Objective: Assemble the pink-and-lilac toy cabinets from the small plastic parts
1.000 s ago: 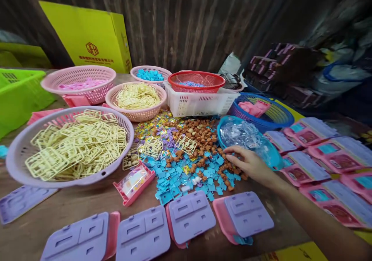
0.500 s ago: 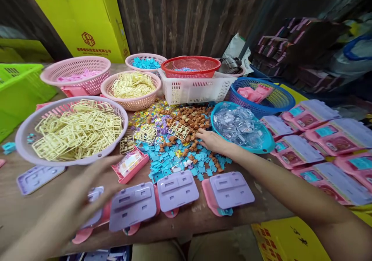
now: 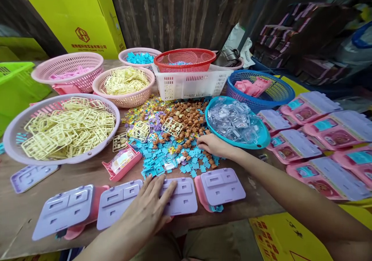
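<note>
While flat, left fingers (image 3: 162, 189) cover purple tray (image 3: 183, 197).

We are looking at a lilac plastic panel (image 3: 181, 195) lying flat near the table's front edge, its rectangular recesses facing up, a pink piece showing underneath, while our left hand (image 3: 148, 210) is pressing flat across it, fingers spread. Our right hand (image 3: 213, 145) is resting palm down on a loose heap of small brown pieces (image 3: 186, 117), which is spilling over a scatter of blue square tiles (image 3: 162, 160) just behind the panel.
</note>
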